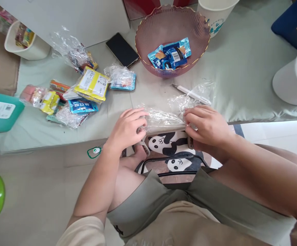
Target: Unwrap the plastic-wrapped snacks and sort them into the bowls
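A clear, crinkled plastic bag (163, 115) stretches between my two hands at the table's front edge. My left hand (130, 129) has curled fingers closed on the bag's left end. At its other end, my right hand (205, 123) grips the plastic with bent fingers; the fingertips are partly hidden. Just beyond the right hand lies a slim white pen-like tool (193, 94) with a dark pointed tip, and loose clear film (206, 89) spreads around it. Farther back, a pinkish glass bowl (148, 37) with a wavy gold rim holds several blue snack packets (175, 56).
To the left are piled snack packets (93, 83), a wrapped blue packet (124, 80) and a black phone (122, 49). White bins stand at the back left (26, 51), back right (215, 12) and far right (286, 82). A black-framed stool (174, 173) is below the table.
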Demonstrator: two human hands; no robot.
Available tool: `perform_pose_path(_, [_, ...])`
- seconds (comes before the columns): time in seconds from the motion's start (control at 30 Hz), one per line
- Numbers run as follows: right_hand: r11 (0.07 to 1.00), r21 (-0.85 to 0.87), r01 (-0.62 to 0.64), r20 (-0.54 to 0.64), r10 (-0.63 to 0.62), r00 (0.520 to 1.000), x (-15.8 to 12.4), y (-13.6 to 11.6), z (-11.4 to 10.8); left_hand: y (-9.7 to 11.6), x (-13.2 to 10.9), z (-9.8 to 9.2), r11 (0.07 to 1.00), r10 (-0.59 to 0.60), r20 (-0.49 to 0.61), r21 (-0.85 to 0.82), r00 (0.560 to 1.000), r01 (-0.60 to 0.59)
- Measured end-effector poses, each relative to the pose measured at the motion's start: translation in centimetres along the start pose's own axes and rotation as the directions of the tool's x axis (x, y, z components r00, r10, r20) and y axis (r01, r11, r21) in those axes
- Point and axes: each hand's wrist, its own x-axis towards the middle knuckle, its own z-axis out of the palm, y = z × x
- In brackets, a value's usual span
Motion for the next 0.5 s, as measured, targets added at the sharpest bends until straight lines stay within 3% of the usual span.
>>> perform_pose_path(0.1, [0.988,-0.075,-0.134,-0.081,0.128,0.988,0.1,-0.9,-0.4,0.5,-0.1,0.0,0.996,0.027,-0.213,-0.074,0.977,-0.044])
perform_pose_path(0.17, [0.983,-0.091,-0.16,-0.164,0.144,0.976,0.1,-2.6,-0.3,1.8,-0.1,-0.1,0.997,0.037,-0.303,-0.058,0.952,-0.057])
perform_pose_path(0.27, [1.0,-0.006,-0.006,-0.2,0.004,0.98,0.3,-5.2,-0.1,4.4,-0.2,-0.5,0.99,0.124,-0.324,-0.03,0.938,-0.141])
perform_pose_path(0.33, [0.993,0.089,0.082,-0.2,-0.062,0.978,0.5,-6.1,0.0,5.2,-0.3,-0.8,0.959,0.155,-0.285,-0.184,0.946,-0.213])
perform_pose_path(0.43, [0.933,0.274,0.232,-0.221,-0.174,0.96,0.9,-6.3,-0.1,4.0,-0.5,-0.8,0.807,0.002,-0.255,-0.57,0.967,-0.152])
perform_pose_path(0.5, [0.848,0.372,0.377,-0.258,-0.296,0.92,1.1,-6.1,-0.3,2.1,-0.4,-0.5,0.743,-0.116,-0.222,-0.666,0.968,-0.064])
